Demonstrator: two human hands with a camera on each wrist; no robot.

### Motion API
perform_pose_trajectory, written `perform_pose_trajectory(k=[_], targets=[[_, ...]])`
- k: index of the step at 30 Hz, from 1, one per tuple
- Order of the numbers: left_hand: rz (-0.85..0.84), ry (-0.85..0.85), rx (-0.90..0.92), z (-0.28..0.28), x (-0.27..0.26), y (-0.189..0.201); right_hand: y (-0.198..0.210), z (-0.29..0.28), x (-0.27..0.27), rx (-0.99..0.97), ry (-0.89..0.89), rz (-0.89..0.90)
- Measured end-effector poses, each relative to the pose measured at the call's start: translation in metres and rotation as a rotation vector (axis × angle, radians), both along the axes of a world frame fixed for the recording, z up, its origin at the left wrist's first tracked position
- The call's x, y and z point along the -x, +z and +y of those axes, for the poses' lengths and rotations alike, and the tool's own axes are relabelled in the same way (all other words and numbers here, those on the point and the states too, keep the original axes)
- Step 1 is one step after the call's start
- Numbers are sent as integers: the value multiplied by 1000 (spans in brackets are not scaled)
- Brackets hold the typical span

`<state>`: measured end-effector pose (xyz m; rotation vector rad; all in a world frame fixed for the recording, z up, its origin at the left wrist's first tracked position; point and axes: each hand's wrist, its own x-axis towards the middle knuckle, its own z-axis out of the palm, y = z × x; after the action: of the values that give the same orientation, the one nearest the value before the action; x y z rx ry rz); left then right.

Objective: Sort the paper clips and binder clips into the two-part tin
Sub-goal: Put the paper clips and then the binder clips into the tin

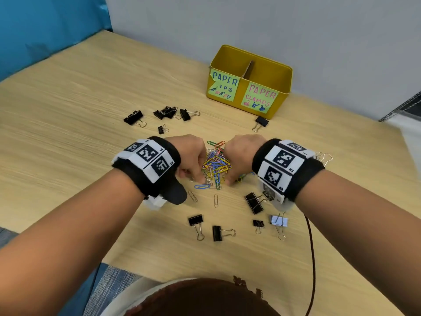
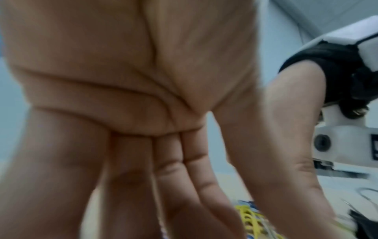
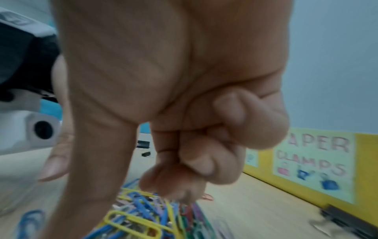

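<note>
A heap of coloured paper clips [image 1: 216,165] lies mid-table between my two hands. My left hand [image 1: 196,177] stands at its left side, with straight fingers [image 2: 184,186] pointing down against the clips. On the right of the heap, my right hand [image 1: 229,180] has its outer fingers [image 3: 241,129] curled into the palm, while its thumb and fingertips close on the clips [image 3: 143,215]. The yellow two-part tin [image 1: 239,102] stands at the back right, labelled for paper clips on the left and paper clamps on the right. Black binder clips [image 1: 168,112] lie scattered far left.
More binder clips lie near me [image 1: 254,202], [image 1: 196,221], one white [image 1: 278,221], and one sits by the tin [image 1: 261,121]. Single paper clips [image 1: 192,196] lie in front of the heap. A dark cable [image 1: 312,247] runs along the right. A grey wall stands behind the tin.
</note>
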<state>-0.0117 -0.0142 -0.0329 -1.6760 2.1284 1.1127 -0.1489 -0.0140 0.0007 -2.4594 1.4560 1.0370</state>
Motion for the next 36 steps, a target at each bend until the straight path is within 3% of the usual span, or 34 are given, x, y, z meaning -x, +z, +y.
perform_pose_trajectory(k=[5,11,17,21,29,36], targets=[[-207,-159,-66,14,10,-5,-25,14,-24,-103,93,142],[-286,-200,247,-2,16,7,-25,-11,-14,2,15,53],[-177,-110,318,-19,8,0,-13,-28,23,42,-156,-118],[-212,-162,271,-18,19,-8,-29,-28,28,-18,-201,-256],[-98,-107,307,-24,31,-9,-30,-33,25,-32,-216,-371],[118,99,257,-39,17,-11,-37,-46,46,-189,-643,-771]])
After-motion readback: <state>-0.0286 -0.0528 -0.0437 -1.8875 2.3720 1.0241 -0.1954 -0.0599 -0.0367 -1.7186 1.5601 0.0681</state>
